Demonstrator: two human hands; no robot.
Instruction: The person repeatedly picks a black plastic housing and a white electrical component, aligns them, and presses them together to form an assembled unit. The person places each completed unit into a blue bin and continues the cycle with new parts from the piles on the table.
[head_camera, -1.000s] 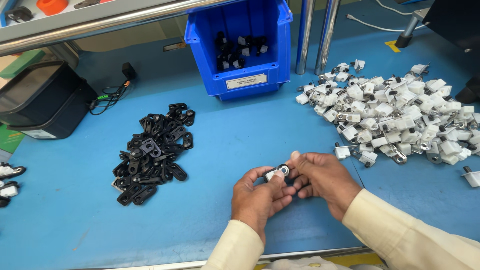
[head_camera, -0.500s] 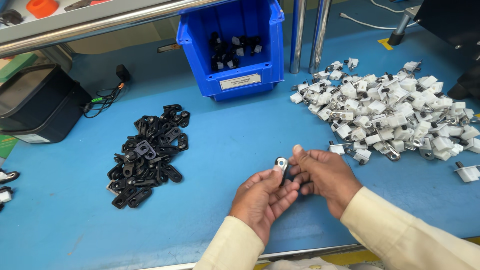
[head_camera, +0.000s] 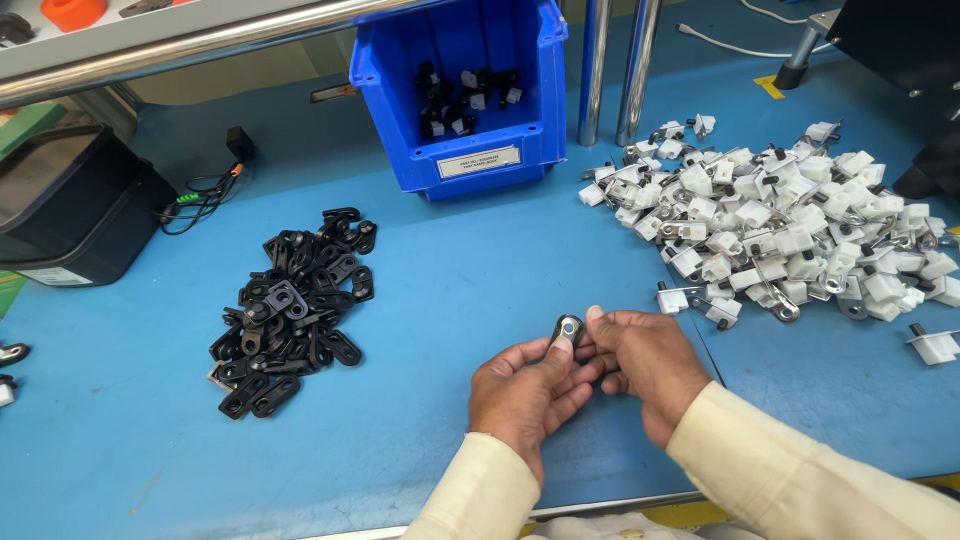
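Observation:
Both my hands meet low in the middle of the blue table. My left hand (head_camera: 527, 390) and my right hand (head_camera: 645, 362) pinch between their fingertips one small part with a black piece and a metal ring (head_camera: 568, 329). A heap of black flat clips (head_camera: 289, 306) lies to the left of my hands. To the right spreads a large pile of white plastic parts with metal pins (head_camera: 790, 223).
A blue bin (head_camera: 470, 150) with several assembled black-and-white parts stands at the back centre. Two metal posts (head_camera: 613, 70) rise just right of it. A black box (head_camera: 70, 205) with cables sits at the left edge. A dark machine (head_camera: 900, 50) fills the back right corner.
My hands have stayed together on the small part, turning it so the metal ring faces up. The view has shifted slightly.

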